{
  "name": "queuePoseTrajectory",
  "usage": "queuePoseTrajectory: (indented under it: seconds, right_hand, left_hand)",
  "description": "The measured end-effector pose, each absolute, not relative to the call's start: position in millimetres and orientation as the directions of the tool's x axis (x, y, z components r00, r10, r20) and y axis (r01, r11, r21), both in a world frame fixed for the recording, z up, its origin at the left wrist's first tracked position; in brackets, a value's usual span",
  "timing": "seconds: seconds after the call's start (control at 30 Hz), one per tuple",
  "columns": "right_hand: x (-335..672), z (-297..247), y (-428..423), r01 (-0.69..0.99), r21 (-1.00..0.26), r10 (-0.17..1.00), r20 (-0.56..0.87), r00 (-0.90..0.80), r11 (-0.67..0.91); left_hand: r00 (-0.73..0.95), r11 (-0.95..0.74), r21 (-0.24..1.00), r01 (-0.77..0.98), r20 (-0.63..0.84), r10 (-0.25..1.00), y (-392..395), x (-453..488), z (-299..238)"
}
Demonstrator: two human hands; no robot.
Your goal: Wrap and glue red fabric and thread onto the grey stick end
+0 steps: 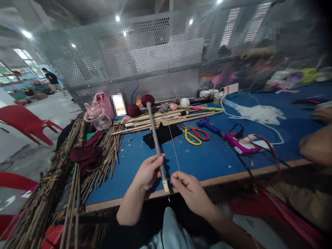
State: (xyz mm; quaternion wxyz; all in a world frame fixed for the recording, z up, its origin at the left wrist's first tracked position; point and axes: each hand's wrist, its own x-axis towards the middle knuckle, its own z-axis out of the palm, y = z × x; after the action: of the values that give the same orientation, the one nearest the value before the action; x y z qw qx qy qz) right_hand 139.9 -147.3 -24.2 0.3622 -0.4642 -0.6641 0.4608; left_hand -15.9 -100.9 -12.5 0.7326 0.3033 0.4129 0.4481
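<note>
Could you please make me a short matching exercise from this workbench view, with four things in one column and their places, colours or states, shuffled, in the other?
Column one
1. Grey stick
2. Thread
3. Scissors
4. Power strip

Column two
A. One red handle loop and one yellow
B. Pinched in the fingers of the right hand
C. Magenta, with a pale plug in it
D. Gripped in the left hand, its far end pointing away from the person

Right pairs: 1-D, 2-B, 3-A, 4-C
</note>
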Motion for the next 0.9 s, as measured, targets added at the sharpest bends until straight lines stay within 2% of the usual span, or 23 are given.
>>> queuePoseTrajectory:
  seconds: [0.2,0.37,0.5,0.7,0.83,0.9]
  right_hand:
    - [135,-28,-146,0.196,-0.978,0.965,0.015,-0.26,0.068]
    - [130,-31,-148,0.072,-0.997,0.957,-0.048,-0.285,-0.029]
    - [128,-33,-148,-0.037,-0.981,0.923,-0.165,-0.349,-0.189]
    - [127,-28,-148,-0.211,-0.873,0.821,-0.297,-0.487,-0.441]
    - [129,-27,-146,-0.358,-0.759,0.767,-0.277,-0.579,-0.544]
    - [131,-30,-145,-0.42,-0.697,0.753,-0.265,-0.603,-0.581]
  left_hand:
    - [0.286,0.363,0.795,-0.486,-0.247,0.926,-100,-16,-16]
    - [0.32,0.381,0.765,-0.519,-0.239,0.917,-98,-19,-18]
    - [0.329,0.388,0.734,-0.558,-0.233,0.915,-100,-19,-16]
    - [0.302,0.343,0.684,-0.644,-0.186,0.935,-104,-9,-13]
    - [0.285,0.324,0.655,-0.683,-0.17,0.943,-106,-3,-14]
    - [0.287,0.33,0.686,-0.649,-0.181,0.941,-107,-3,-15]
